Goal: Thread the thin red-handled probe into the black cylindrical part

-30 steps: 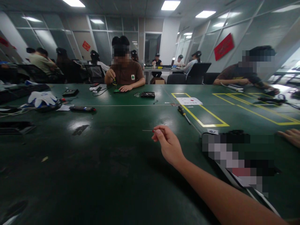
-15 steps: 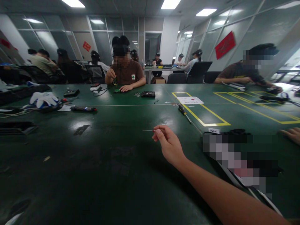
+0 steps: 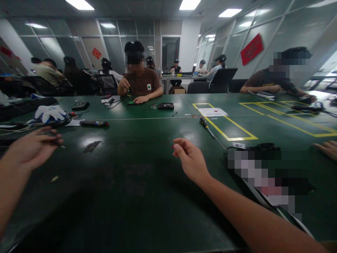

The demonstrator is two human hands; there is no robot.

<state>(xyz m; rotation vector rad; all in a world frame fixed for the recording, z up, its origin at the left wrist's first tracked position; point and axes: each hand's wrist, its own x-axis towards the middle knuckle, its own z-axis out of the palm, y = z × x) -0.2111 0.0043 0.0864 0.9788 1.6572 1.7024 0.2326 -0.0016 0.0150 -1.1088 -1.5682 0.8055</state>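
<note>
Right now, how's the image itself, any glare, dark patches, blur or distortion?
All in the head view: overhead lights look blown out and glare off the green table, whose near part is dark; the left hand looks slightly blurred; glass walls lean outward, like wide-lens distortion.

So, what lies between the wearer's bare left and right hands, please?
The head view shows mainly a dark, jagged patch on the green tabletop between the left hand and the right hand.
</note>
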